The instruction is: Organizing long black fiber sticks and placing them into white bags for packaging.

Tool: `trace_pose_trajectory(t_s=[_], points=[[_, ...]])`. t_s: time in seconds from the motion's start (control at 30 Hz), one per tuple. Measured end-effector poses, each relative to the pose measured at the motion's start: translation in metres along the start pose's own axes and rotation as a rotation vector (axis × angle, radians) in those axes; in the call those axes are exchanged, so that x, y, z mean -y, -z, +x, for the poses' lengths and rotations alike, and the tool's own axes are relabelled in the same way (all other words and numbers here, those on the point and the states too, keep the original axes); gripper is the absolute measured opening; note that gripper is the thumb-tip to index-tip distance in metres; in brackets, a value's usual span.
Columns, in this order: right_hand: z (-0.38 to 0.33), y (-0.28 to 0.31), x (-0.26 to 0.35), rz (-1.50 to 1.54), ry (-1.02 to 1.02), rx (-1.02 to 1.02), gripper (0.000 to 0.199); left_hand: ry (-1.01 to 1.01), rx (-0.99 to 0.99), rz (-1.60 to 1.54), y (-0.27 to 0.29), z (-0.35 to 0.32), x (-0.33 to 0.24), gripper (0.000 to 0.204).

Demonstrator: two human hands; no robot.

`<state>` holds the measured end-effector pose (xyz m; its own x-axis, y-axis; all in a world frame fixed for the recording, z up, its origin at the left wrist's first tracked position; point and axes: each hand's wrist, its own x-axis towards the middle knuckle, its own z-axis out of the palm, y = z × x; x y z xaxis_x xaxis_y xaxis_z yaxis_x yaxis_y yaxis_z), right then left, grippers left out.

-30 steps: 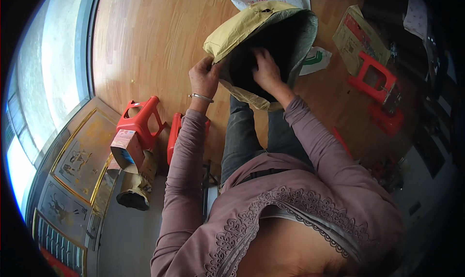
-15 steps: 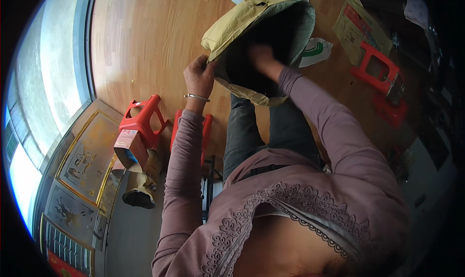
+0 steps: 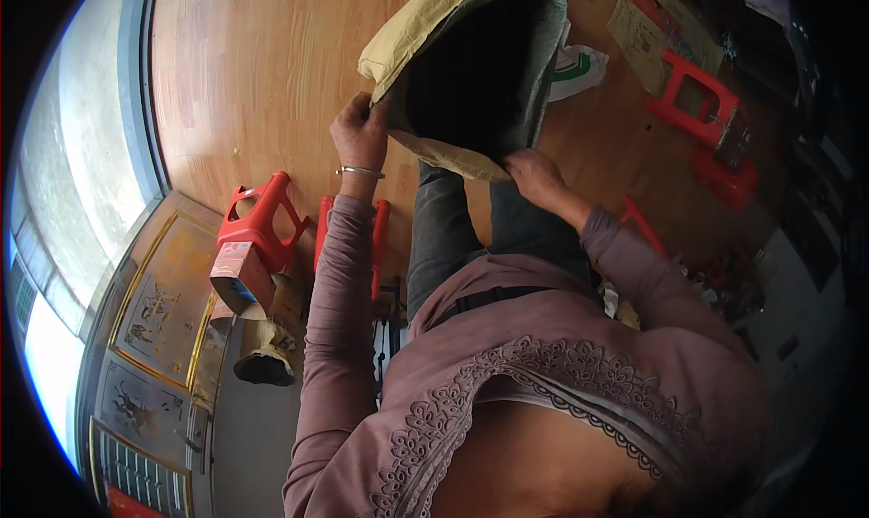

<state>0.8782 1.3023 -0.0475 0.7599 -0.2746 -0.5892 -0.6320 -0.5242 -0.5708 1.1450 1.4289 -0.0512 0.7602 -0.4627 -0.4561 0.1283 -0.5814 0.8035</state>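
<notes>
In front of my legs I hold up a large tan paper sack (image 3: pixel 407 43), its wide mouth spread toward me. The inside is dark, so its contents are hidden. My left hand (image 3: pixel 359 136) is closed on the left edge of the rim, a metal bangle on its wrist. At the near right part of the rim, my right hand (image 3: pixel 543 181) pinches the paper edge.
Red plastic stools stand left (image 3: pixel 261 219) and right (image 3: pixel 692 97) on the wood floor (image 3: pixel 244 74). A small open carton (image 3: pixel 243 273) sits by the left stool. A flattened sack (image 3: pixel 647 33) and a white bag with green print (image 3: pixel 579 70) lie at right.
My right hand has come out of the sack's mouth and taken hold of its near rim. The sack sits slightly farther left and up in view; my left hand keeps its grip.
</notes>
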Motion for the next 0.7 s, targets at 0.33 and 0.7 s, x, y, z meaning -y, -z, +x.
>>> trace_pose_trajectory(t_s=[0.33, 0.7], points=[[0.003, -0.005, -0.010, 0.487, -0.645, -0.329, 0.042, 0.138, 0.224, 0.581, -0.026, -0.093, 0.048, 0.061], [0.063, -0.024, -0.050, 0.584, -0.509, -0.313, 0.042, 0.465, 0.256, -0.237, 0.001, -0.071, 0.051, 0.038]])
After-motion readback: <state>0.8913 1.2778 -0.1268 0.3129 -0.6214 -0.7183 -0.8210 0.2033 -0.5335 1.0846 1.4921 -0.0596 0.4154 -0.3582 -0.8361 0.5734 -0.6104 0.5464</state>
